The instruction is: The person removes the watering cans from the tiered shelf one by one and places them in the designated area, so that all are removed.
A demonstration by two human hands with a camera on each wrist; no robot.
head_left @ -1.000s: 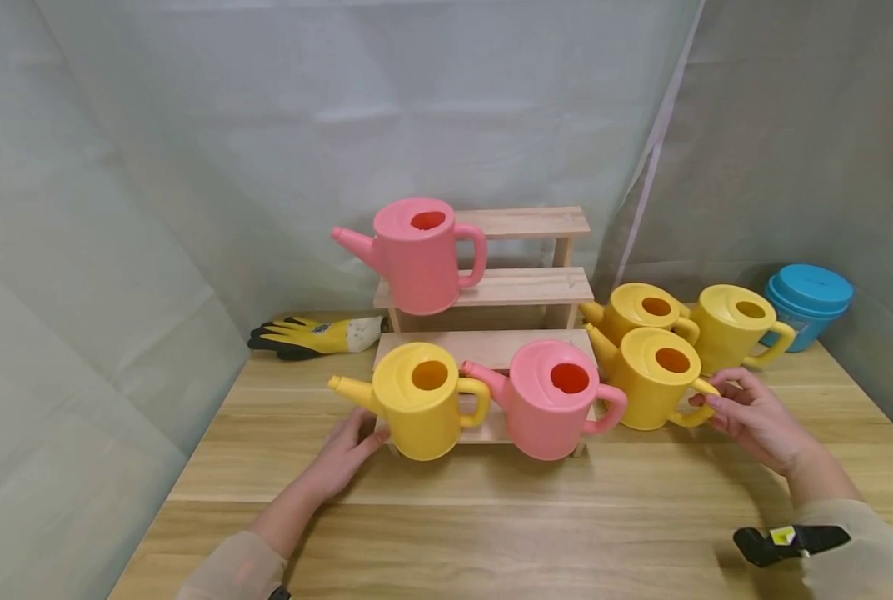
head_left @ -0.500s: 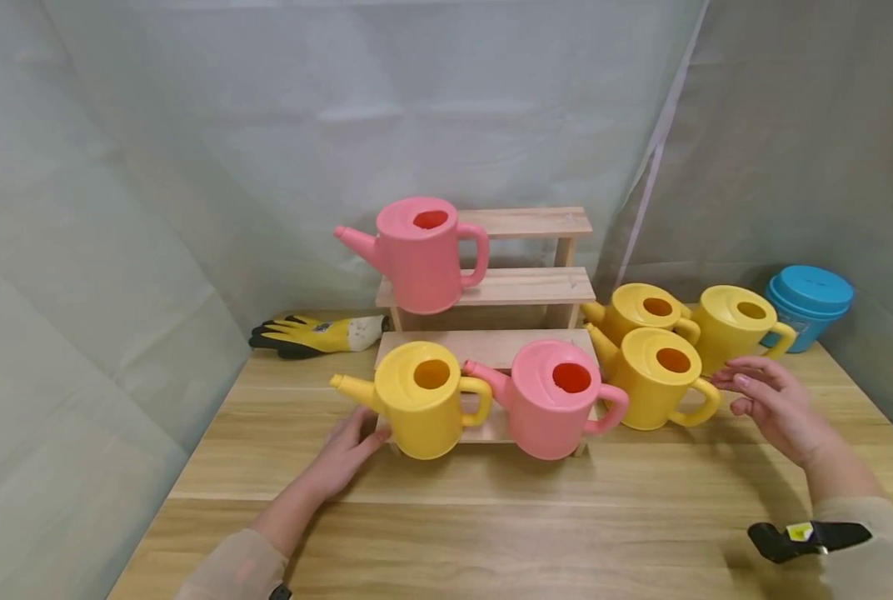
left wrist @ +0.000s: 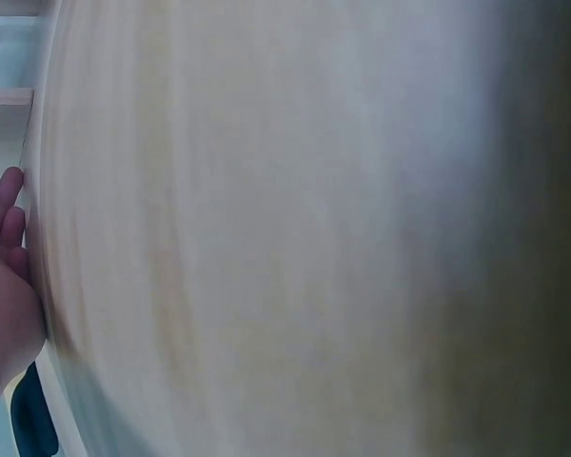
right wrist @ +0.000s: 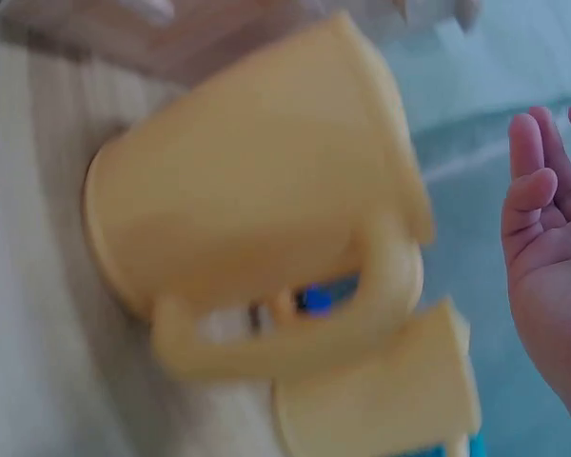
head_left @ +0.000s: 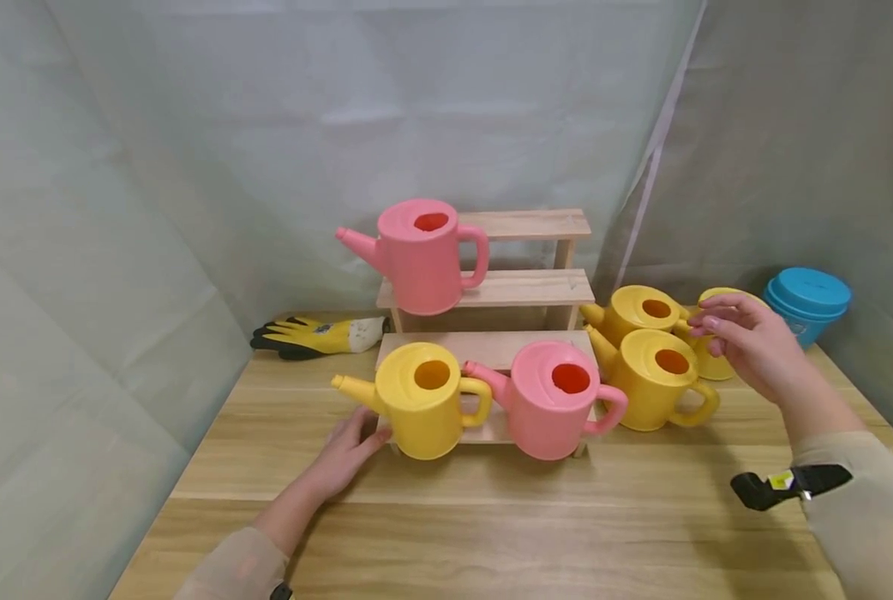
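My right hand hovers with loosely bent fingers in front of the rear right yellow watering can, partly covering it. Two more yellow watering cans stand to its left, one at the back and one in front. In the right wrist view, that hand shows nothing in its fingers. My left hand rests at the left front corner of the wooden step stand. Beside it, a yellow watering can and a pink watering can occupy the lowest step. Another pink watering can stands higher up at left.
Yellow and black work gloves lie left of the stand. A blue lidded tub stands at the far right, behind the yellow cans. Pale fabric hangs around the back and sides of the wooden tabletop.
My right hand has let go of the front yellow can's handle, drawn back to the right, then risen towards the rear right can. My left hand has stayed in place.
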